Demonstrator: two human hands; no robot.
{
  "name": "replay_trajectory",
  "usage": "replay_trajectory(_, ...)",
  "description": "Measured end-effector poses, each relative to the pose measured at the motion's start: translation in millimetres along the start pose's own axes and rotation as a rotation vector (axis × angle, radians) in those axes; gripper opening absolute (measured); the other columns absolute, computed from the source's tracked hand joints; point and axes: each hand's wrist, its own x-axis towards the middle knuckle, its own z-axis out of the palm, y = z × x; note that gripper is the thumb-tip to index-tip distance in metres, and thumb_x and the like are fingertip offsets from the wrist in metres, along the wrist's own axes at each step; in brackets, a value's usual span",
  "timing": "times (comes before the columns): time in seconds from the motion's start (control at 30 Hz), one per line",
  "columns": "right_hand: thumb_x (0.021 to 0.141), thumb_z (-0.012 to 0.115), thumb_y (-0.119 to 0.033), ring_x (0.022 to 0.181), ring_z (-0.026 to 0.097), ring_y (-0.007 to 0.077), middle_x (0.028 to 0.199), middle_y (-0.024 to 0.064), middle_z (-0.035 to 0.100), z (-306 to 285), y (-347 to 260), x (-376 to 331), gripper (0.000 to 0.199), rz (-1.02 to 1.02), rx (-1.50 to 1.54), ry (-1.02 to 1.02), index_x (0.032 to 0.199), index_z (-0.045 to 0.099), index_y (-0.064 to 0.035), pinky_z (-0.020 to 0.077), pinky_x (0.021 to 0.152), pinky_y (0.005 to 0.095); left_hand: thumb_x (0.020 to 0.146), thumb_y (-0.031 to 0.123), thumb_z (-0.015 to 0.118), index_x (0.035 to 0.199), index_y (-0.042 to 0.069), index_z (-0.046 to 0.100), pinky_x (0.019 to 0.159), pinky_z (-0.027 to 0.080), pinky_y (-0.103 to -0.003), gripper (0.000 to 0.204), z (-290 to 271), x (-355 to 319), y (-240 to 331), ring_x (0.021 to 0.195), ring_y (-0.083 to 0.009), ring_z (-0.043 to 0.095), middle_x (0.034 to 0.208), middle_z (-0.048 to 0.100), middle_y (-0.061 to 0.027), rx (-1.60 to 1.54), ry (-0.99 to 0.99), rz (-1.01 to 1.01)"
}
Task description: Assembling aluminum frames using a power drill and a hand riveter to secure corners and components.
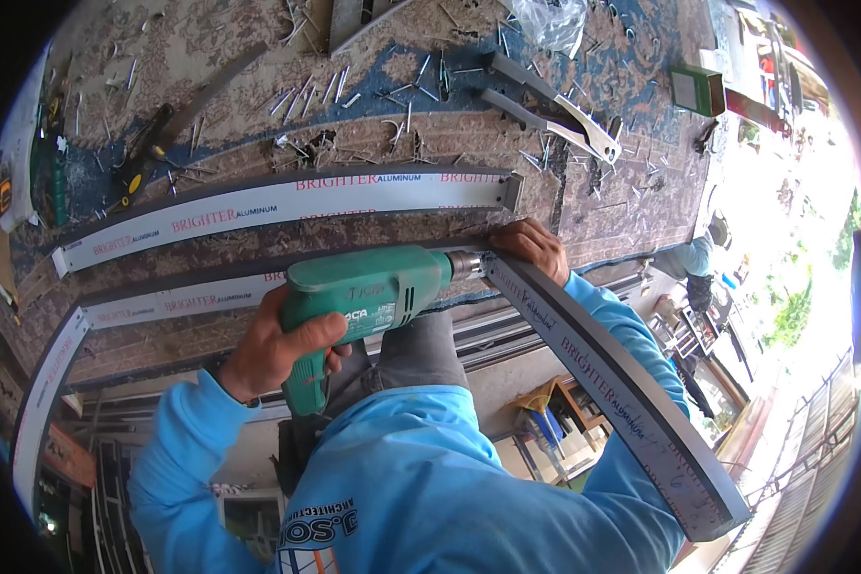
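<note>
My left hand (279, 337) is wrapped round the grip of a green power drill (368, 287). The drill points right, and its metal chuck (466, 265) is at the corner where two aluminium profiles meet; whatever bit it carries is hard to see. At that corner my right hand (534, 247) grips the end of the joint, fingers curled over it. One profile (612, 387) slants down to the lower right, past my right arm. Another profile (177, 301) runs left behind the drill and joins a third one (48, 383) at the far left corner.
A separate film-covered aluminium profile (297, 199) lies just beyond on the carpeted table (631, 206). Scattered screws or rivets (311, 96), a two-handled tool (555, 110), a handsaw (177, 120) and a green box (696, 91) lie farther off. A person (694, 256) is at the right.
</note>
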Motion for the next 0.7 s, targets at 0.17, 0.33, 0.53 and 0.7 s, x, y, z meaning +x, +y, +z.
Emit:
replay_trajectory(0.17, 0.072, 0.081, -0.02, 0.086, 0.064, 0.0294, 0.095, 0.0086, 0.066, 1, 2, -1, 0.036, -0.012, 0.015, 0.015, 0.101, 0.065, -0.0064, 0.0551, 0.073, 0.0396, 0.085, 0.044, 0.072, 0.123, -0.002, 0.059, 0.063, 0.058, -0.031, 0.061, 3, -1, 6, 0.069, -0.0181, 0.068, 0.086, 0.068, -0.0141, 0.01, 0.012, -0.017)
replay_trajectory(0.33, 0.072, 0.081, -0.02, 0.087, 0.064, 0.03, 0.094, 0.0086, 0.066, 0, 2, -2, 0.036, 0.005, 0.022, 0.011, 0.101, 0.065, -0.0065, 0.0549, 0.074, 0.04, 0.091, 0.03, 0.072, 0.125, -0.001, 0.058, 0.064, 0.058, -0.03, 0.048, 5, -4, 5, 0.075, -0.0152, 0.066, 0.097, 0.066, -0.0111, -0.028, -0.024, 0.021)
replay_trajectory(0.53, 0.071, 0.082, -0.02, 0.087, 0.064, 0.031, 0.095, 0.0094, 0.065, -3, -2, 1, 0.037, -0.021, 0.035, 0.022, 0.1, 0.065, -0.0061, 0.055, 0.074, 0.0404, 0.092, 0.028, 0.072, 0.125, -0.001, 0.058, 0.063, 0.057, -0.029, 0.045, 15, -12, -2, 0.074, -0.0142, 0.065, 0.094, 0.066, -0.0099, 0.156, 0.013, 0.177)
replay_trajectory(0.7, 0.072, 0.08, -0.019, 0.088, 0.064, 0.0315, 0.096, 0.0105, 0.066, -1, 0, 1, 0.035, -0.036, 0.036, 0.01, 0.1, 0.064, -0.005, 0.0552, 0.074, 0.041, 0.09, 0.026, 0.074, 0.125, 0.0, 0.058, 0.066, 0.057, -0.032, 0.047, 12, -4, -1, 0.076, -0.0172, 0.067, 0.092, 0.067, -0.0102, -0.085, 0.027, -0.037)
